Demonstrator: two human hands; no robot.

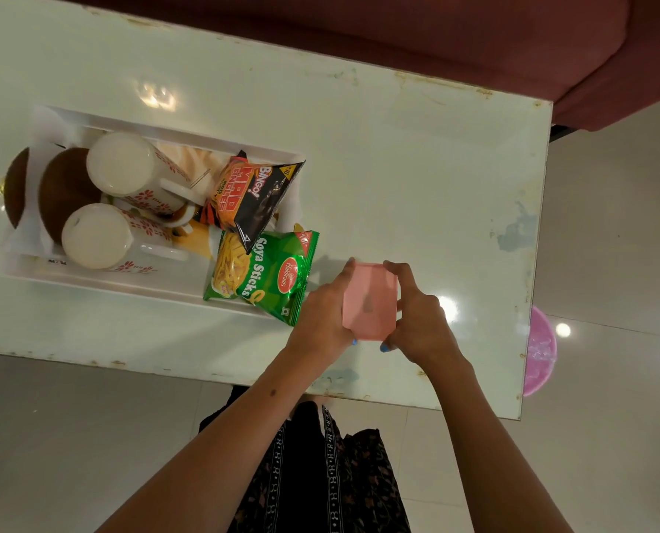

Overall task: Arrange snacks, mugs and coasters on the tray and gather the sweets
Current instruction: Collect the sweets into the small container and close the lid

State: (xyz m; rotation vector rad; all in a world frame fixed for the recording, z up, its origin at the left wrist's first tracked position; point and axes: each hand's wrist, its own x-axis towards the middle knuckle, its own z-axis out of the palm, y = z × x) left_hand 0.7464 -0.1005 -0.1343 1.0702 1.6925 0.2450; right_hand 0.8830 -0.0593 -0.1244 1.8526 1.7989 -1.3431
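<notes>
The white table [397,167] has bare top from the tray [136,290] out to its chipped right edge and back to the far edge, beyond which stands a dark red sofa [474,32]. The near edge runs just below the hands, and a pink tub [540,352] shows through the glass by the right corner. A pink box [369,300] sits between both hands, over the table just right of the tray. The left hand [322,313] clasps its left side, fingers curled along it with the thumb at the bottom corner; the right hand [417,313] holds the right side likewise, fingers over the top edge. Whether the box rests on the table or is lifted, I cannot tell. In the tray two flowered mugs [128,167] lie at the left beside brown coasters [65,186], a Bingo packet [243,194] leans on the right wall, and a green Soya Sticks packet [267,275] overhangs the tray's near right corner, touching the left hand.
</notes>
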